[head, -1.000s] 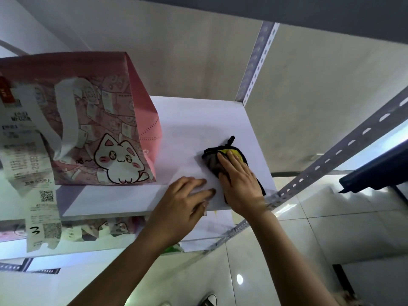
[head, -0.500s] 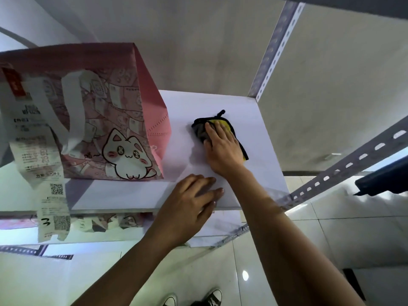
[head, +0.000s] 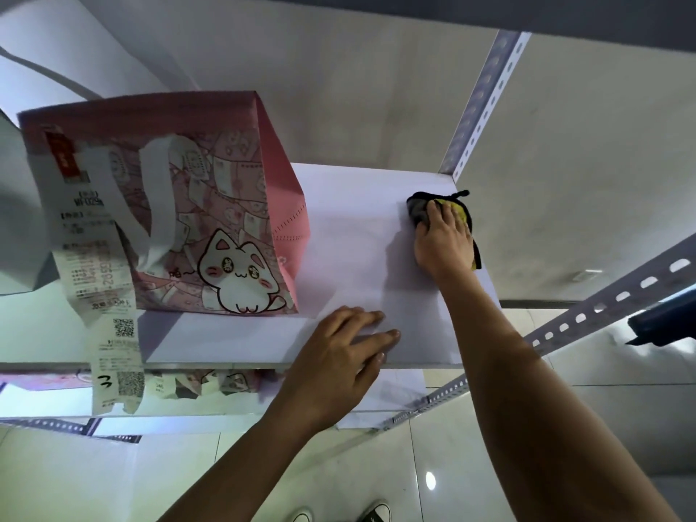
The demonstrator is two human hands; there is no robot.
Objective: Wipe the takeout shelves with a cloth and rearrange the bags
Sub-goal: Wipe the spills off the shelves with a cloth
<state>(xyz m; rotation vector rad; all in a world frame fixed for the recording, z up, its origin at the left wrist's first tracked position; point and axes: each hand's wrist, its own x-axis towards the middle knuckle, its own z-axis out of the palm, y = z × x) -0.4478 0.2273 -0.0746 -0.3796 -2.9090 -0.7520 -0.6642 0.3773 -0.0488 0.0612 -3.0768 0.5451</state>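
Right hand [head: 444, 243], fingers flat and together, presses cloth [head: 461, 216] on shelf [head: 350, 220]; the cloth has travelled from the front edge to the back right corner, well apart from the pink bag [head: 196, 220]. Left hand [head: 339, 356] stays flat, fingers slightly spread, at the front edge beside the bag. Judgement: open area nearly wiped; under-bag patch remains.

The right hand [head: 444, 241] covers most of the cloth [head: 418, 209]. The receipt [head: 96, 265] print is too small to read. Another bag [head: 229, 382] below is mostly hidden by the shelf [head: 357, 258]. 2 shoes [head: 373, 512] are cut off.
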